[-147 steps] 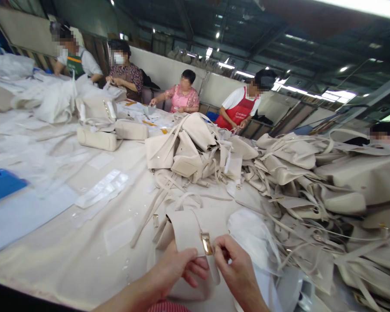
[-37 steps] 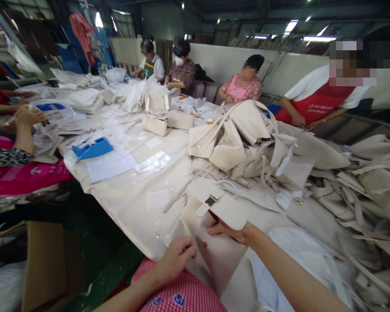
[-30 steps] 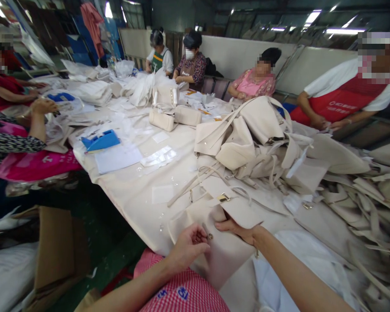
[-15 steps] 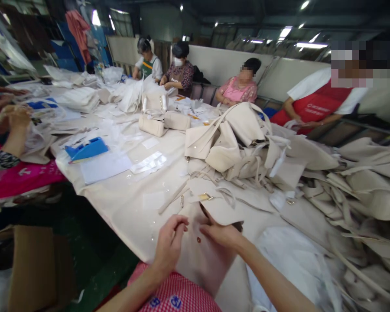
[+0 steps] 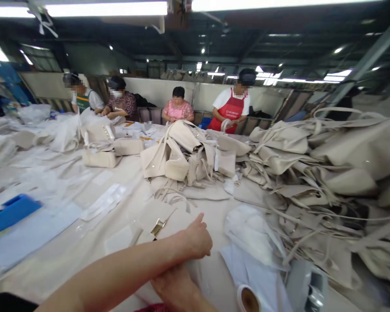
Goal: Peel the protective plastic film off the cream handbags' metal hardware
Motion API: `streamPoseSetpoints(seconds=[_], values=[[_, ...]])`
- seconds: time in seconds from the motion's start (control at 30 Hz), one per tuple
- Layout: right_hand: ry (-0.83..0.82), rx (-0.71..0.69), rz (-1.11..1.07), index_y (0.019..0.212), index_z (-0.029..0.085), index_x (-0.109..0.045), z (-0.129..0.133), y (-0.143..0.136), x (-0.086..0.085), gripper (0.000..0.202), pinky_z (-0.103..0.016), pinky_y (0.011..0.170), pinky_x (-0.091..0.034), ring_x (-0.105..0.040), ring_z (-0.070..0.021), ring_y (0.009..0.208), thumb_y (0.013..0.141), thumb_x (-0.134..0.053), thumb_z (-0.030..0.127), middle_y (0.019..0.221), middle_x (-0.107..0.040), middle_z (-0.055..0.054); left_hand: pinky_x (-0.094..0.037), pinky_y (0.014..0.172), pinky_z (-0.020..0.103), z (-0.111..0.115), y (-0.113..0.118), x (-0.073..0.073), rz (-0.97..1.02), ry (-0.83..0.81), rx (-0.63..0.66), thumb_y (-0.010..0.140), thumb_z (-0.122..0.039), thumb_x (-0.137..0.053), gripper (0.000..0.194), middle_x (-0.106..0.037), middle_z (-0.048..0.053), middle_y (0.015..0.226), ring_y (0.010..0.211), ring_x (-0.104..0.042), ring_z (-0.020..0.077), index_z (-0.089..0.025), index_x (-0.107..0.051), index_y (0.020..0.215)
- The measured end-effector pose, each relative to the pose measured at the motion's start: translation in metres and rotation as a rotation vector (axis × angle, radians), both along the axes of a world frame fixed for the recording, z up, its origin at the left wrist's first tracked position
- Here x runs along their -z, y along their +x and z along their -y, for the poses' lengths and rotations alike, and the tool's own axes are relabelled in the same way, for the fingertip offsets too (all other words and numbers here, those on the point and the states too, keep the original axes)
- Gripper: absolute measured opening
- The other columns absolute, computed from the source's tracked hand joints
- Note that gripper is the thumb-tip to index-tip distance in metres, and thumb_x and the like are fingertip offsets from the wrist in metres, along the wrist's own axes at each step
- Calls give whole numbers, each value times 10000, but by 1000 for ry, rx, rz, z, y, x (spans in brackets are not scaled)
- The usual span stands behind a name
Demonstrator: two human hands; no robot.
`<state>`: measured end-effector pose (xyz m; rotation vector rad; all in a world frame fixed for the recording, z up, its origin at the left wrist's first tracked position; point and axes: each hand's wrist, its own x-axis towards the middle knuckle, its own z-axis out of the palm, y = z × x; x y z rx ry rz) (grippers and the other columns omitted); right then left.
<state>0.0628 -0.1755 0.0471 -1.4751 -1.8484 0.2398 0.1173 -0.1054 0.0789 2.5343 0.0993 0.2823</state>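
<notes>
A beige bag with a gold clasp point(image 5: 158, 226) lies in front of me, partly covered by my arms. My left arm reaches across from the lower left, and my left hand point(image 5: 199, 237) is closed above the right part of the bag, one finger or thumb tip raised; what it holds, if anything, is hidden. Beneath that forearm is my right hand point(image 5: 177, 284), against the bag, its fingertips covered. White plastic wrap point(image 5: 251, 232) lies to the right of my left hand.
Piled beige bags point(image 5: 178, 160) stand ahead, with a larger heap point(image 5: 312, 186) at right. A roll of tape point(image 5: 248, 299) and a grey object point(image 5: 305, 284) sit lower right. At left are a blue dispenser point(image 5: 14, 212) and white sheets point(image 5: 35, 234). Several people work across the table.
The view has turned right and risen. My left hand has moved from the bag's left side across to the right, over my right hand. The tape roll and grey object have come into view.
</notes>
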Motion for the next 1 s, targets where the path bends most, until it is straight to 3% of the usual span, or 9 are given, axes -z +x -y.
streamPoseSetpoints(seconds=[0.1, 0.2, 0.23, 0.3, 0.4, 0.5, 0.6, 0.73, 1.0], values=[[59, -91, 131, 1196, 198, -629, 11, 12, -11, 378, -385, 815, -556, -672, -307, 994, 829, -559, 144, 1163, -711, -87, -232, 1092, 583, -5, -1, 8, -56, 18, 11, 527, 72, -647, 571, -152, -94, 332, 565, -502, 187, -204, -175, 363], [187, -160, 59, 981, 260, -699, 40, 46, -25, 196, -315, 726, -566, -699, -234, 849, 906, -518, 263, 932, -758, -50, -241, 1097, 562, -16, -14, -8, -122, -64, 23, 656, -42, -639, 359, -421, -79, 380, 532, -509, 150, -210, -427, 419], [192, -102, -44, 934, 282, -700, 54, 60, -27, 202, -282, 691, -564, -698, -202, 789, 925, -498, 280, 845, -753, -27, -238, 1104, 545, -19, -20, -14, -134, -111, 19, 714, -93, -619, 302, -512, -69, 428, 533, -522, 141, -216, -506, 462], [82, 218, -315, 917, 288, -694, 79, 89, -28, 196, -240, 622, -556, -677, -165, 682, 932, -499, 295, 755, -721, -15, -213, 1129, 510, -23, -31, -23, -138, -199, 0, 793, -157, -566, 279, -621, -58, 515, 548, -548, 127, -226, -594, 525], [-102, 616, -630, 949, 261, -707, 98, 123, -22, 246, -271, 638, -570, -668, -188, 730, 903, -532, 427, 859, -706, -54, -171, 1157, 475, -20, -43, -29, -130, -274, -34, 825, -181, -542, 295, -667, -57, 570, 572, -570, 120, -231, -630, 548], [-180, 569, -750, 1056, 266, -714, 88, 135, -18, 346, -300, 688, -569, -668, -205, 828, 874, -543, 503, 1027, -693, -76, -164, 1161, 480, -11, -47, -30, -128, -269, -67, 828, -169, -545, 300, -677, -49, 583, 600, -595, 131, -231, -631, 547], [-182, 416, -714, 1031, 297, -730, 69, 130, -20, 250, -298, 770, -538, -655, -201, 899, 864, -596, 426, 1020, -685, -54, -178, 1156, 493, -4, -48, -31, -158, -225, -105, 801, -121, -549, 278, -676, -36, 590, 646, -623, 149, -222, -622, 552], [-85, 331, -655, 786, 273, -715, 55, 123, -25, 140, -271, 729, -504, -635, -175, 792, 870, -607, 300, 802, -654, -12, -165, 1164, 489, 0, -51, -28, -150, -261, -165, 762, -78, -535, 259, -662, -46, 588, 655, -617, 140, -213, -599, 550], [167, 509, -118, 834, 257, -631, 61, 119, -5, 140, -281, 685, -496, -602, -174, 762, 906, -527, 197, 824, -606, -33, -178, 1181, 455, 14, -49, -11, -48, -427, -362, 738, -100, -550, 242, -545, -91, 488, 506, -499, 93, -209, -520, 524]])
